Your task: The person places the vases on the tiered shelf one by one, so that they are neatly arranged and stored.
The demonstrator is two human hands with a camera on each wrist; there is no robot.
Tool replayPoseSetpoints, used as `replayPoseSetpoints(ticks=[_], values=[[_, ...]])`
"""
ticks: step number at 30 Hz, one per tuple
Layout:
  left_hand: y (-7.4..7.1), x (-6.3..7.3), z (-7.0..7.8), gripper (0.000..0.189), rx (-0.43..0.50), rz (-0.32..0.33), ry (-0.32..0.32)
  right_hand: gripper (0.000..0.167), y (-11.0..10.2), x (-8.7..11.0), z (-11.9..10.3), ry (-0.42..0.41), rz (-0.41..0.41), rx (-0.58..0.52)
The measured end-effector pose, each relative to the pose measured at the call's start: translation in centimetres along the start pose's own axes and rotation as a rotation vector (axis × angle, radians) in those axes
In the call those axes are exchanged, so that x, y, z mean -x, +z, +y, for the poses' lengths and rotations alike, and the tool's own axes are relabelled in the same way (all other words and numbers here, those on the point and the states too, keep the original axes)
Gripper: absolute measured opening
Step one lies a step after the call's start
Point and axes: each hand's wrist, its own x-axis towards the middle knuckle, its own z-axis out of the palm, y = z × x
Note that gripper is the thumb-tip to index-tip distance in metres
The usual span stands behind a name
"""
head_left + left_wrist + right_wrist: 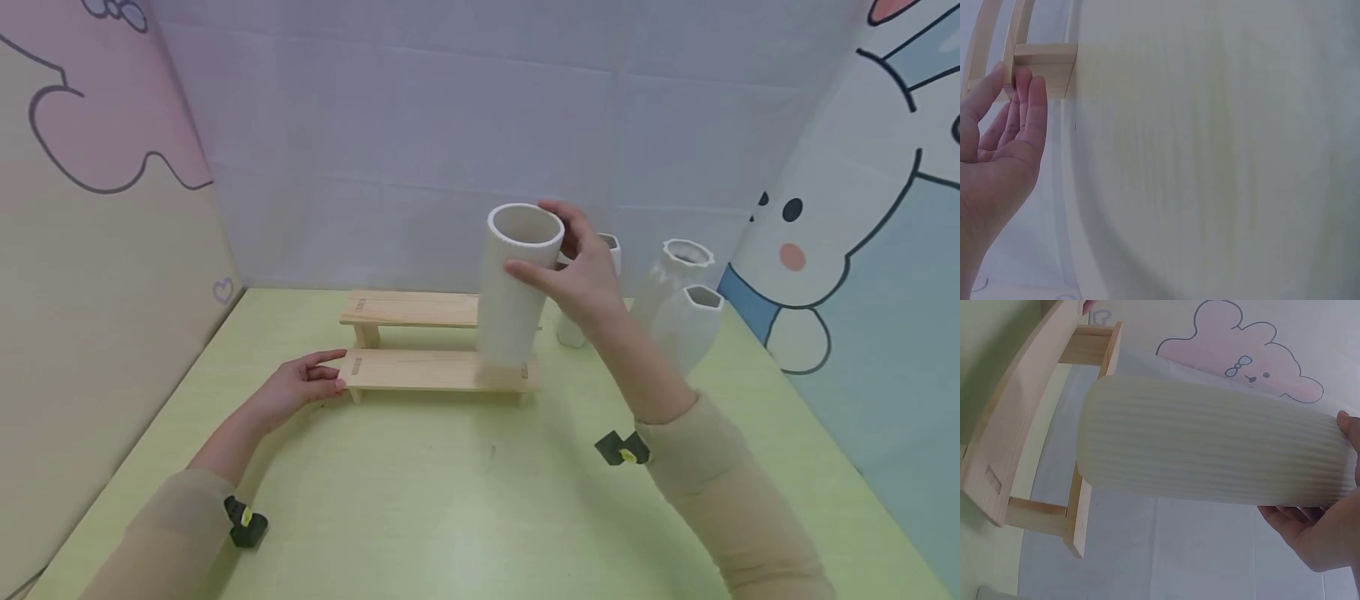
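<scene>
My right hand [581, 271] grips a tall white ribbed vase [513, 292] near its rim, thumb on the near side and fingers round the far side. The vase is upright over the right part of a two-step wooden stand [431, 369]. In the right wrist view, a gap shows between the vase's base [1088, 434] and the stand's lower board [1019, 415]. My left hand [296, 392] pinches the left end of the lower board. In the left wrist view, the thumb and fingertips [1038, 84] lie on opposite faces of the board's end.
Behind my right hand and forearm stand several other white vases: a slim one [572, 332], one with a wavy rim [686, 252] and an angular one [693, 325]. The pale green table [420, 500] meets a white cloth wall [420, 125] at the back.
</scene>
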Motion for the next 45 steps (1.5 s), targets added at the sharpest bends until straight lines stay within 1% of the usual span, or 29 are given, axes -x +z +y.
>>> replayPoseSetpoints(ticks=[7,11,15,18,22,26,32,38,45], values=[[0.2,0.2,0.5,0.068,0.005,0.014,-0.019,0.075,2.0,-0.4,-0.7,-0.016,-0.055,-0.085],[0.4,0.0,0.4,0.068,0.016,0.030,-0.040,0.076,3.2,-0.7,-0.8,-0.020,-0.083,-0.108],[0.4,-0.2,0.1,0.068,0.044,0.032,-0.043,0.077,4.5,-1.1,-0.7,-0.034,-0.101,-0.104],[0.5,-0.3,-0.2,0.068,0.061,0.029,-0.027,0.078,5.5,-1.4,-0.6,-0.038,-0.110,-0.092],[0.7,-0.3,-0.4,0.069,0.070,0.035,-0.010,0.079,6.8,-1.7,-0.4,-0.044,-0.126,-0.108],[0.7,-0.3,-0.4,0.069,0.094,0.045,-0.011,0.080,8.1,-1.9,0.0,-0.046,-0.142,-0.132],[0.7,-0.2,-0.3,0.069,0.143,0.037,-0.008,0.081,10.0,-2.0,0.9,-0.051,-0.144,-0.134],[0.6,-0.1,-0.2,0.069,0.149,0.036,-0.013,0.081,11.8,-1.9,1.5,-0.039,-0.157,-0.144],[0.6,-0.2,-0.2,0.068,0.128,0.041,-0.028,0.081,13.5,-1.6,1.9,-0.053,-0.197,-0.137]])
